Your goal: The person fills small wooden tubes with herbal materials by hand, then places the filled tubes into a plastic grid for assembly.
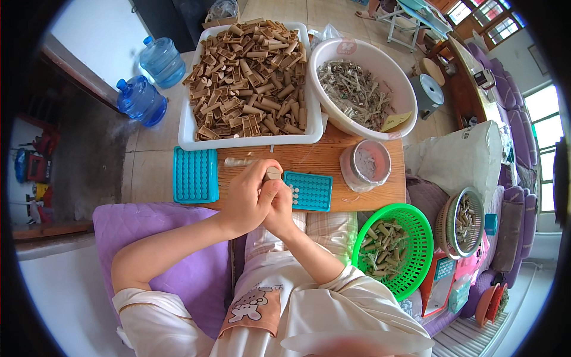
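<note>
Above the front of the wooden table, my left hand and my right hand are pressed together. Both close around a small tan cylindrical plastic piece, whose end shows at the top of the fingers. Most of it is hidden by the hands. Just right of them lies a teal pocketed tray with several small white discs at its left side. Another teal tray, apparently a stack, stands to the left. Behind my left hand is a small see-through roll-like thing.
A white bin heaped with brown half-shell pieces stands behind the table. Beside it are a pale basin of thin strips and a see-through tub. A green basket of tan cylinders sits at right; water jugs stand left.
</note>
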Available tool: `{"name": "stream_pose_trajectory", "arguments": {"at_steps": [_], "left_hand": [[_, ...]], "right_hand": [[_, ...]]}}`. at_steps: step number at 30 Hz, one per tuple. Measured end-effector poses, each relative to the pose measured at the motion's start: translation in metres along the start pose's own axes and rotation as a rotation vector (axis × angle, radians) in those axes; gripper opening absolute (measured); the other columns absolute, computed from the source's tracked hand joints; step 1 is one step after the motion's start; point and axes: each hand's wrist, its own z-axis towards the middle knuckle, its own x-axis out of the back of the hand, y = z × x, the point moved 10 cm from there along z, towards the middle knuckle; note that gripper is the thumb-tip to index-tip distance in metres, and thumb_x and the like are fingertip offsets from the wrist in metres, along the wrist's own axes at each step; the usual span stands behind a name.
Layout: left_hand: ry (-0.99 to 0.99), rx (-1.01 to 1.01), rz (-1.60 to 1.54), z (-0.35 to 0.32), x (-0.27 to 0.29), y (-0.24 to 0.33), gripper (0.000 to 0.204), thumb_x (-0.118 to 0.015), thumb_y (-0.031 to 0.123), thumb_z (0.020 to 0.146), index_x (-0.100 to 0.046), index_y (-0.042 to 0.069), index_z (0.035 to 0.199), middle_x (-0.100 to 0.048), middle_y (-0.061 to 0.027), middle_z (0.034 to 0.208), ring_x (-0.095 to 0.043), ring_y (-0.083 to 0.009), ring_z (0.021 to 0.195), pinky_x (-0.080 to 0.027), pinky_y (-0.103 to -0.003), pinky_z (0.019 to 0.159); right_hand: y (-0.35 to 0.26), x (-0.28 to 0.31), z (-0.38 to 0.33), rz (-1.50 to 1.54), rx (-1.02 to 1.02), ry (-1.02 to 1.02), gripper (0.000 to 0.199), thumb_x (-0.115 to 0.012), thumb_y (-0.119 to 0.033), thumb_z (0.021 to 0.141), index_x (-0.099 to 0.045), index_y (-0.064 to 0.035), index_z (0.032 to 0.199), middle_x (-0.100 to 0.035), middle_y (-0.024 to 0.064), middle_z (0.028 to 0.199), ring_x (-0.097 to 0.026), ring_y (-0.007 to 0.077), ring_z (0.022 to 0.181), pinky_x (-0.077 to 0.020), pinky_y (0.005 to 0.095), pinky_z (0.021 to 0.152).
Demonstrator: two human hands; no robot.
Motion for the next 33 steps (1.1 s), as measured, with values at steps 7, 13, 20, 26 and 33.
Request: {"name": "stream_pose_trajectory", "arguments": {"at_steps": [7,13,20,26,33], "left_hand": [[-0.123,0.228,-0.250,-0.009,-0.012,-0.025,0.025,-0.043,0.026,0.087,-0.047,0.003,0.095,-0.053,-0.0098,0.084,-0.055,-0.0196,0.073,-0.043,-0.030,0.064],[-0.101,0.479,-0.666,-0.023,-0.020,-0.044,0.031,-0.033,0.031,0.090,-0.043,0.004,0.100,-0.048,-0.0061,0.082,-0.052,-0.0111,0.066,-0.044,-0.023,0.058],[-0.478,0.798,-0.712,-0.052,-0.058,-0.050,0.043,-0.022,0.038,0.091,-0.046,0.005,0.102,-0.043,-0.0005,0.069,-0.032,-0.0033,0.046,-0.028,-0.017,0.039],[-0.590,0.833,-0.592,-0.063,-0.073,-0.061,0.027,-0.032,0.024,0.090,-0.042,0.010,0.111,-0.046,-0.0010,0.089,-0.043,-0.0066,0.076,-0.040,-0.021,0.065],[-0.606,0.923,-0.630,-0.065,-0.075,-0.063,0.026,-0.042,0.015,0.086,-0.043,0.009,0.111,-0.046,-0.0011,0.094,-0.046,-0.0084,0.084,-0.042,-0.023,0.070]], "right_hand": [[0.000,0.006,-0.004,0.010,-0.112,-0.021,0.011,-0.052,-0.006,0.076,-0.053,-0.0003,0.085,-0.053,0.0113,0.075,-0.053,0.0219,0.065,-0.0426,0.0295,0.057],[-0.004,0.084,-0.044,-0.373,-0.116,-0.222,0.015,-0.053,-0.002,0.075,-0.057,-0.0006,0.089,-0.057,0.0111,0.078,-0.056,0.0197,0.069,-0.0440,0.0289,0.061],[-0.006,0.248,-0.013,-0.779,-0.049,0.180,0.013,-0.055,-0.004,0.073,-0.058,-0.0014,0.086,-0.058,0.0115,0.070,-0.057,0.0186,0.062,-0.0438,0.0283,0.058],[0.055,0.258,0.045,-1.087,-0.103,-0.165,0.015,-0.053,-0.007,0.070,-0.058,-0.0014,0.084,-0.059,0.0153,0.079,-0.058,0.0289,0.072,-0.0459,0.0365,0.064],[0.147,0.250,0.049,-1.530,-0.326,-0.417,0.012,-0.051,-0.007,0.067,-0.062,-0.0026,0.071,-0.060,0.0186,0.074,-0.059,0.0298,0.072,-0.0475,0.0384,0.065]]}}
